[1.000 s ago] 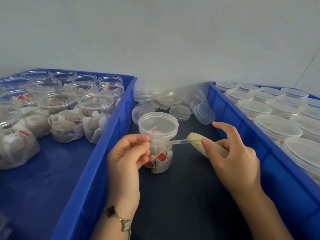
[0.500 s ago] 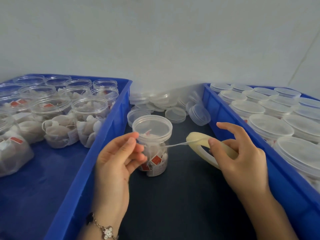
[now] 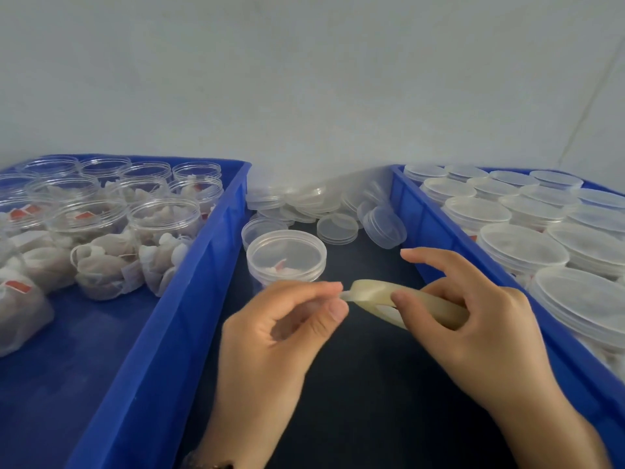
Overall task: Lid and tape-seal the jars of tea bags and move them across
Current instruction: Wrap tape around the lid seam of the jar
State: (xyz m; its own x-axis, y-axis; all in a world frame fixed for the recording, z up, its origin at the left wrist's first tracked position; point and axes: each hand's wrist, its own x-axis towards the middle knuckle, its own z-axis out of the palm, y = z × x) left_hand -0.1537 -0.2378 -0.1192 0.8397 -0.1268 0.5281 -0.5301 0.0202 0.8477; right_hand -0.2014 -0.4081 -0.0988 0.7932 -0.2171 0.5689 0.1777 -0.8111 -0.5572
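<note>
Your left hand (image 3: 280, 330) has its thumb and forefinger pinched together on the loose end of the tape, right where it leaves the tape roll (image 3: 406, 301). Your right hand (image 3: 473, 319) grips that pale yellowish roll, thumb pressed on its outer face and fingers curled around the far side, with the forefinger lifted straight and free above it. The two hands sit close together, the roll between them over the dark table (image 3: 372, 384).

Just behind your left fingers stands the lidded jar (image 3: 286, 257), upright on the table, its clear lid on and tea bags with a red tag showing through the top; your left hand hides its lower half. Whether the tape end touches the jar cannot be told from here.

Behind the jar lies a heap of loose lids (image 3: 338, 228), some stacked, one tilted on edge. To your left, the left blue crate (image 3: 189, 299) holds open jars (image 3: 162, 225) filled with tea bags, none lidded. To your right, the right blue crate (image 3: 436, 231) holds closed jars (image 3: 522, 248) in close rows
</note>
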